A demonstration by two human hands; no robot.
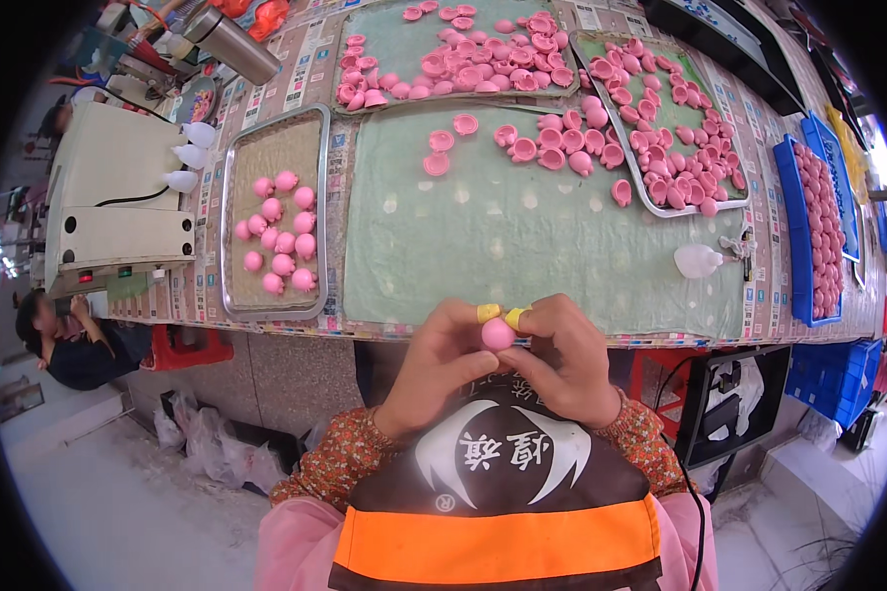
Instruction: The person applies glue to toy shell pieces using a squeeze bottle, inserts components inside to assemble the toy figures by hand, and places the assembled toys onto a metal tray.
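Between both hands, close to the table's front edge, is a small round pink piece [499,334]. The fingers of my left hand [442,360] are closed on its left side, and my right hand [565,360] grips it from the right. Yellow wraps cover a fingertip on each hand. Beyond them, pink hollow half-shells [523,150] lie on a green cloth [414,266]. Several round pink pieces [284,242] rest in a metal tray [229,217] to the left. A white squeeze bottle [697,260] lies on the cloth at right.
Trays of pink half-shells stand at the back, one metal-rimmed [650,202]. A blue crate [796,236] of pink pieces is far right. At left stand a beige machine [118,187], white bulb bottles [195,156] and a steel flask [232,44]. Another person [89,345] sits far left.
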